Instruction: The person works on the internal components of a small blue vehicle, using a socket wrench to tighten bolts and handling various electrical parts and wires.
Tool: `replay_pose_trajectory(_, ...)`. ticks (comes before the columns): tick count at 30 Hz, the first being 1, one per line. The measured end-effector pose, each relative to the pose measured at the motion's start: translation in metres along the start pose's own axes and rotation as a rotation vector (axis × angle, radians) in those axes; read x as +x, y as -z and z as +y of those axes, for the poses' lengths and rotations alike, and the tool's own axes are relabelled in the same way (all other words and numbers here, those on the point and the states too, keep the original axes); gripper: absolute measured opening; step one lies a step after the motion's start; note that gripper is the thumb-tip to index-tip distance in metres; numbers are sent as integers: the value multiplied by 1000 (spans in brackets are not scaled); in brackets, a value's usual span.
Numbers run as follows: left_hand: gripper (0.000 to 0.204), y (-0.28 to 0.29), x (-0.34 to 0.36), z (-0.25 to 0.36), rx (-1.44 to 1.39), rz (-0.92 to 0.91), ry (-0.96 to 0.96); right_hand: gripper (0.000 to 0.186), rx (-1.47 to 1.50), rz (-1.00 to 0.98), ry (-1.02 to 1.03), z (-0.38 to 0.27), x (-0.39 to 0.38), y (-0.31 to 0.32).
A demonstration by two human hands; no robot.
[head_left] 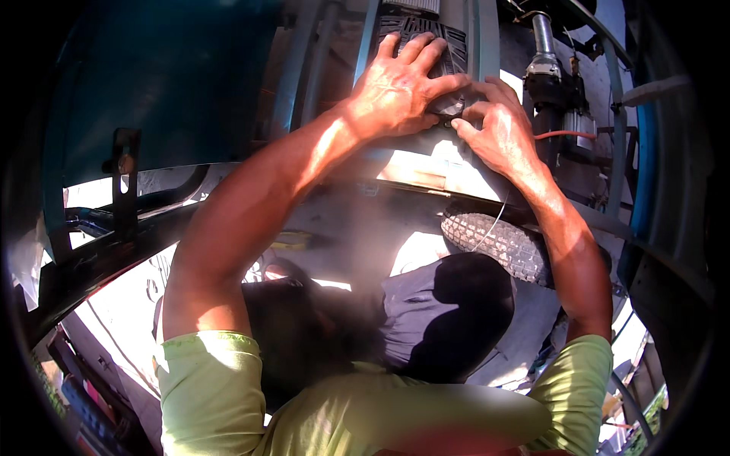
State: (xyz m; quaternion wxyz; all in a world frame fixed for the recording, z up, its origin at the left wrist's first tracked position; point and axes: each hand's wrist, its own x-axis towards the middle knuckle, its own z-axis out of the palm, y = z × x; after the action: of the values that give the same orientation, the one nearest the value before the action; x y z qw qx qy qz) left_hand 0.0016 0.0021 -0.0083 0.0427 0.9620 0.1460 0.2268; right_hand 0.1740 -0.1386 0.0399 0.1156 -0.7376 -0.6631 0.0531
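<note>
Up at the top middle, my left hand [403, 91] is curled over a black finned part [449, 42], its fingers spread across the top and gripping it. My right hand [498, 133] is at that part's lower right corner, with fingertips bent toward a small dark fitting [449, 121]; whatever they pinch is too small to name. The black part lies between pale blue-grey metal rails [365, 30], above a sunlit metal crossmember [411, 171]. A silver finned piece [411, 6] sits just beyond it.
A teal panel [175, 68] fills the upper left, with a slotted black bracket [123, 182]. Right are a metal cylinder assembly [544, 76], an orange hose [559, 134] and curved bars. A treaded tyre [494, 243] lies below the rails beside my dark-clothed leg [441, 319].
</note>
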Motion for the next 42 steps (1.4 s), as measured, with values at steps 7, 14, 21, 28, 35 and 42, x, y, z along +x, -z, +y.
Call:
replay_pose_trajectory(7,72,-4,-1,-1,43,17,5,41,73,153,177,16,9,-1)
replay_pose_trajectory(14,85,6,-2,-2,-104,-36,-20,34,84,127,228,34,20,-9)
replay_pose_trajectory(21,80,5,1,-3,43,-18,20,39,173,119,216,38,20,-14)
replay_pose_trajectory(28,70,73,-30,10,59,-351,7,40,146,58,173,35,29,-11)
replay_pose_trajectory(35,38,192,-143,22,-683,-667,519,40,99,43,197,49,27,-15)
replay_pose_trajectory(42,37,235,-417,51,-568,-575,1496,39,111,58,250,69,38,-31)
